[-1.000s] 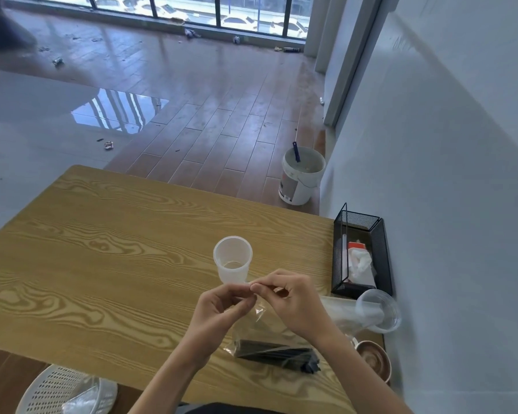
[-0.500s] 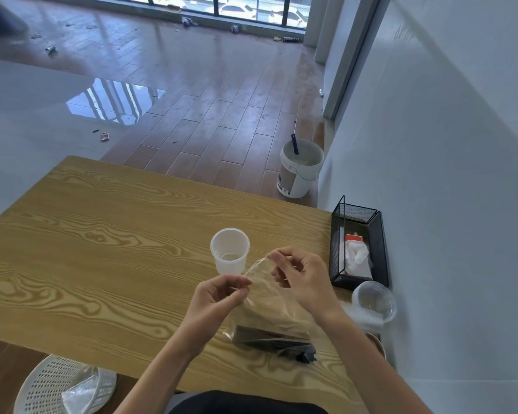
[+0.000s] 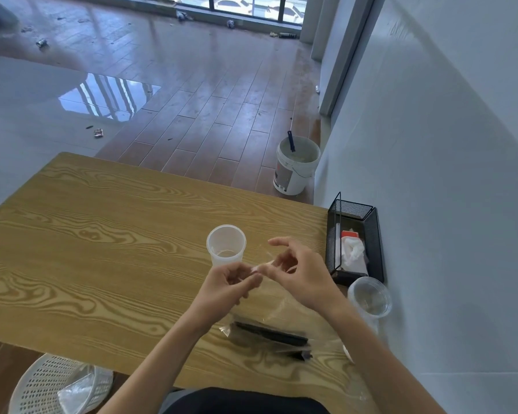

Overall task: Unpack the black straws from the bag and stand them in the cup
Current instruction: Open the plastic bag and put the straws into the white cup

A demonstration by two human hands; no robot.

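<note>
1. Cup: translucent white plastic, upright on the table, mouth open, nothing inside. It's the landmark for the rest.
2. Bag: clear thin plastic, mouth end raised just to the near right of the cup, pinched between left hand and right hand. The film is hard to see against the wood.
3. Black straws: one dark bundle, lying flat at the bag's bottom end, on the table nearer the person than the cup and slightly right. All inside the bag.
</note>
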